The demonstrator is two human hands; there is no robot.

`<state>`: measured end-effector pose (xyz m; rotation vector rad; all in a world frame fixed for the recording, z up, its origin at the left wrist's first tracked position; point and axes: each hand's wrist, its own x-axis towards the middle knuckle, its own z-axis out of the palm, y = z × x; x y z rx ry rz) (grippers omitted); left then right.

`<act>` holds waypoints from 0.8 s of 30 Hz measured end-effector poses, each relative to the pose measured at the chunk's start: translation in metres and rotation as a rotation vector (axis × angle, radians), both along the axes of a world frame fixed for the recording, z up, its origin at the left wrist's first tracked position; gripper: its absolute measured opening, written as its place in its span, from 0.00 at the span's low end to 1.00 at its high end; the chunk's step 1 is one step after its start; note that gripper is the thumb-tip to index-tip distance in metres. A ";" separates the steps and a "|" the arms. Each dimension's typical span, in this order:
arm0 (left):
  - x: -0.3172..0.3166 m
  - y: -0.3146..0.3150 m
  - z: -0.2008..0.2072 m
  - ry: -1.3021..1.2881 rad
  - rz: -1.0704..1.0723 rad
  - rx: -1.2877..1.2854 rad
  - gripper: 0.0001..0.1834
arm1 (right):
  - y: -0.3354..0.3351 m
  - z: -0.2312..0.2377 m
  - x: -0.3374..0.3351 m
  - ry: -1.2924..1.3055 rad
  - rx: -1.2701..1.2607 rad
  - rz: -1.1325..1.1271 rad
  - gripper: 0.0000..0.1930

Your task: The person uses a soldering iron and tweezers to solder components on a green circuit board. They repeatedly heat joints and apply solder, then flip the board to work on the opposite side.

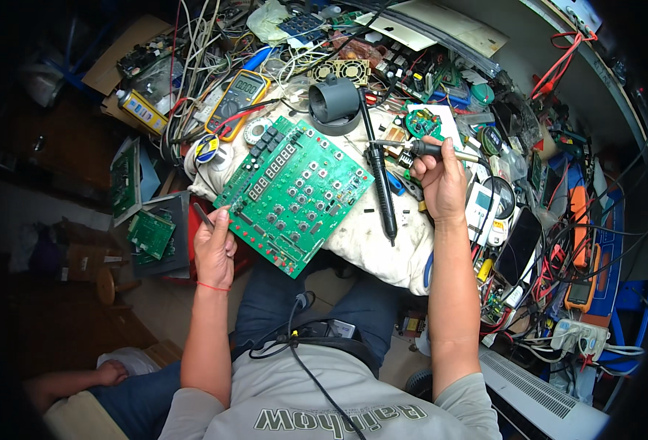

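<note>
A large green circuit board with digit displays, push buttons and red LEDs lies tilted on a white cloth. At its lower left edge, my left hand is closed on dark tweezers; whether the fingers also touch the board cannot be made out. My right hand, raised right of the board, grips a soldering iron by its dark handle, its metal tip pointing left. Between the board and that hand lies a black desoldering pump. Several small black chips lie on the cloth near it.
Beyond the board stand a grey cylindrical holder and a yellow multimeter. Cables, boards and parts crowd the back and right, with a phone and a power strip. Another person's hand rests at lower left.
</note>
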<state>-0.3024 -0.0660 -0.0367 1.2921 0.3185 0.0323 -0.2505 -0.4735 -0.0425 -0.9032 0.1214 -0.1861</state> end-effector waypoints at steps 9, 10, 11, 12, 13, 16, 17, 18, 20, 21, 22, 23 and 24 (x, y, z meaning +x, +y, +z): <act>-0.020 -0.010 0.004 0.006 -0.029 -0.015 0.20 | -0.005 -0.001 0.000 -0.033 0.049 0.033 0.23; -0.023 -0.010 0.003 0.010 -0.037 -0.025 0.20 | -0.006 -0.001 -0.002 -0.063 0.044 0.041 0.22; -0.027 -0.011 0.001 0.013 -0.041 -0.034 0.19 | -0.007 0.000 -0.004 -0.070 0.064 0.026 0.22; -0.032 -0.011 -0.001 0.021 -0.060 -0.040 0.19 | -0.009 0.003 -0.006 -0.080 0.082 0.012 0.22; -0.035 -0.011 -0.004 0.051 -0.063 -0.041 0.19 | -0.010 0.005 -0.008 -0.061 0.100 -0.028 0.22; -0.043 -0.012 -0.012 0.090 -0.103 -0.063 0.19 | -0.017 0.020 -0.018 -0.104 0.106 -0.081 0.20; -0.046 -0.013 -0.014 0.110 -0.120 -0.063 0.20 | -0.020 0.027 -0.021 -0.130 0.095 -0.106 0.20; -0.049 -0.013 -0.016 0.126 -0.136 -0.064 0.20 | -0.022 0.033 -0.027 -0.137 0.086 -0.138 0.20; -0.053 -0.015 -0.017 0.161 -0.147 -0.073 0.20 | -0.024 0.044 -0.038 -0.167 0.059 -0.175 0.21; -0.055 -0.016 -0.017 0.161 -0.162 -0.062 0.21 | -0.024 0.048 -0.045 -0.185 0.033 -0.212 0.21; -0.056 -0.016 -0.017 0.167 -0.176 -0.046 0.21 | -0.022 0.050 -0.052 -0.185 -0.007 -0.257 0.21; -0.057 -0.017 -0.016 0.174 -0.192 -0.031 0.22 | -0.018 0.050 -0.059 -0.231 -0.078 -0.270 0.20; -0.057 -0.017 -0.015 0.176 -0.170 -0.033 0.23 | -0.013 0.049 -0.067 -0.232 -0.125 -0.290 0.19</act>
